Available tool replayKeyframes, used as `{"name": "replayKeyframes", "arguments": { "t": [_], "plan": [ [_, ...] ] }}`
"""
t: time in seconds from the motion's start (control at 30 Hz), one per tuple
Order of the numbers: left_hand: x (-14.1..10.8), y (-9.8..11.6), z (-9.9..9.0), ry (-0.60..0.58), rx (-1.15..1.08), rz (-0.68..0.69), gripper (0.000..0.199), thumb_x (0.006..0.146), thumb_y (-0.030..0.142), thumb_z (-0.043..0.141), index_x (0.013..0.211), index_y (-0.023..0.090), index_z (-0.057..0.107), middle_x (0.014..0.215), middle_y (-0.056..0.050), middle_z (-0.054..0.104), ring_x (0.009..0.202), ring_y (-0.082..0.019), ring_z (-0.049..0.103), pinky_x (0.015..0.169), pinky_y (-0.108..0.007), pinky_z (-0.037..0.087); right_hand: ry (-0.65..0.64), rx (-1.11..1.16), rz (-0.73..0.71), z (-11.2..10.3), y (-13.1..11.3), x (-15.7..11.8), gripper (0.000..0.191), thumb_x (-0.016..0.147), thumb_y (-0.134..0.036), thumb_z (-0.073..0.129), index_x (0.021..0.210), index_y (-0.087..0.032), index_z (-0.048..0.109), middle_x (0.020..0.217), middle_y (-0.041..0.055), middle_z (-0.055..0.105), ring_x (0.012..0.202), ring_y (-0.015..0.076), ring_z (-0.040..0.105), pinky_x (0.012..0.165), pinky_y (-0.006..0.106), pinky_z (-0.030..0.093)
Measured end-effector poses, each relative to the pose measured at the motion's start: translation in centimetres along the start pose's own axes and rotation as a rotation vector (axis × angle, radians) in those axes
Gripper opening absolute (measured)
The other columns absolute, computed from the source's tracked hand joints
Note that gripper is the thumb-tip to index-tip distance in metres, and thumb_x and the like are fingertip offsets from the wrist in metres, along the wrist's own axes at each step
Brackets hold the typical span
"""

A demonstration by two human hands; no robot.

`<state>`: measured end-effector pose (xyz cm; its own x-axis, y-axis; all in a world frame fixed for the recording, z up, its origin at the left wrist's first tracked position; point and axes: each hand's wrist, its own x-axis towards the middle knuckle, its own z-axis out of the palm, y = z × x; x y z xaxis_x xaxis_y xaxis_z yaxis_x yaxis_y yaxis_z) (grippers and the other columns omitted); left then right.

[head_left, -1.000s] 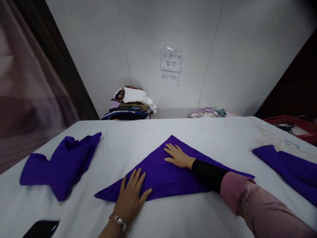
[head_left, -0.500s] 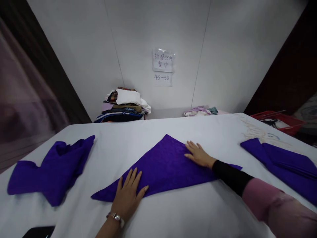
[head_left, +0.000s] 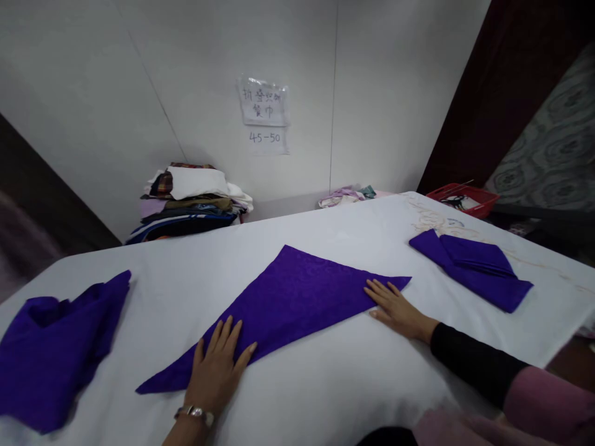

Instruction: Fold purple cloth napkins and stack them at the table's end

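Observation:
A purple cloth napkin point(head_left: 297, 291), folded into a broad triangle, lies on the white tablecloth point(head_left: 316, 390) with its peak pointing away from me. My left hand point(head_left: 216, 365) rests flat over the left part of its near edge, fingers spread. Near the right corner, my right hand point(head_left: 395, 310) lies with its fingertips on the cloth, the fingers stretched out. Neither hand grips anything. Off to the left is a loosely crumpled purple cloth point(head_left: 60, 353). To the right lies another purple cloth point(head_left: 469, 266), folded in layers.
A stack of folded clothes point(head_left: 190, 201) stands behind the table's far edge, with a smaller fabric pile point(head_left: 344, 196) right of it. A red basket point(head_left: 483, 201) sits beyond the far right corner. Paper signs point(head_left: 264, 114) hang on the wall.
My right hand has slid from the upper right slope of the triangle to its right corner. My left hand stays on the left part. The view has turned to the right.

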<state>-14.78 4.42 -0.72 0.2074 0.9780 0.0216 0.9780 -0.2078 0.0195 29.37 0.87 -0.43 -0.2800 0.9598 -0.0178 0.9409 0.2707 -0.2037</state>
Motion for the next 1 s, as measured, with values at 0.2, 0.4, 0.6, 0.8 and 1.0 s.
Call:
{"name": "replayKeyframes", "arguments": {
  "t": [0.2, 0.4, 0.6, 0.8, 1.0],
  "plan": [
    [0.1, -0.2, 0.0, 0.014, -0.001, 0.021, 0.064, 0.083, 0.051, 0.032, 0.137, 0.017, 0.035, 0.147, -0.009, 0.029, 0.136, -0.026, 0.022, 0.106, -0.054, 0.021, 0.037, -0.087, 0.344, -0.5, 7.5, -3.3, 0.062, 0.091, -0.054, 0.024, 0.144, -0.021, 0.024, 0.149, 0.0087, 0.02, 0.137, 0.0244, 0.014, 0.109, 0.051, 0.013],
    [0.2, -0.2, 0.1, 0.012, 0.007, 0.006, 0.064, 0.083, 0.051, 0.032, 0.138, 0.017, 0.034, 0.148, -0.009, 0.027, 0.137, -0.026, 0.02, 0.108, -0.053, 0.019, 0.163, -0.155, 0.382, -2.0, 6.1, -2.8, 0.061, 0.091, -0.052, 0.026, 0.142, -0.018, 0.028, 0.148, 0.0129, 0.022, 0.138, 0.0254, 0.013, 0.108, 0.051, 0.013],
    [-0.2, 0.6, -0.9, -0.003, -0.04, -0.021, 0.063, 0.086, 0.052, 0.033, 0.138, 0.017, 0.034, 0.147, -0.011, 0.029, 0.137, -0.025, 0.02, 0.108, -0.052, 0.018, 0.131, 0.02, -0.143, -1.8, -5.8, 1.6, 0.066, 0.09, -0.057, 0.03, 0.145, -0.022, 0.019, 0.15, 0.009, 0.018, 0.138, 0.0241, 0.012, 0.11, 0.049, 0.008],
    [-0.6, 0.7, -1.2, 0.005, -0.063, -0.015, 0.06, 0.087, 0.051, 0.034, 0.137, 0.017, 0.036, 0.146, -0.012, 0.031, 0.137, -0.024, 0.021, 0.108, -0.051, 0.017, -0.04, 0.15, -0.432, 0.4, -12.4, 4.0, 0.07, 0.088, -0.06, 0.033, 0.143, -0.019, 0.024, 0.149, 0.0111, 0.022, 0.137, 0.0257, 0.014, 0.11, 0.049, 0.004],
    [-0.2, 2.3, -2.2, -0.024, -0.154, -0.068, 0.062, 0.087, 0.055, 0.032, 0.137, 0.019, 0.034, 0.148, -0.012, 0.027, 0.137, -0.026, 0.019, 0.108, -0.056, 0.014, -0.077, 0.172, -0.456, 1.8, -12.2, 3.9, 0.067, 0.089, -0.06, 0.031, 0.143, -0.021, 0.026, 0.149, 0.0108, 0.02, 0.137, 0.0266, 0.014, 0.109, 0.05, 0.007]
  ]
}}
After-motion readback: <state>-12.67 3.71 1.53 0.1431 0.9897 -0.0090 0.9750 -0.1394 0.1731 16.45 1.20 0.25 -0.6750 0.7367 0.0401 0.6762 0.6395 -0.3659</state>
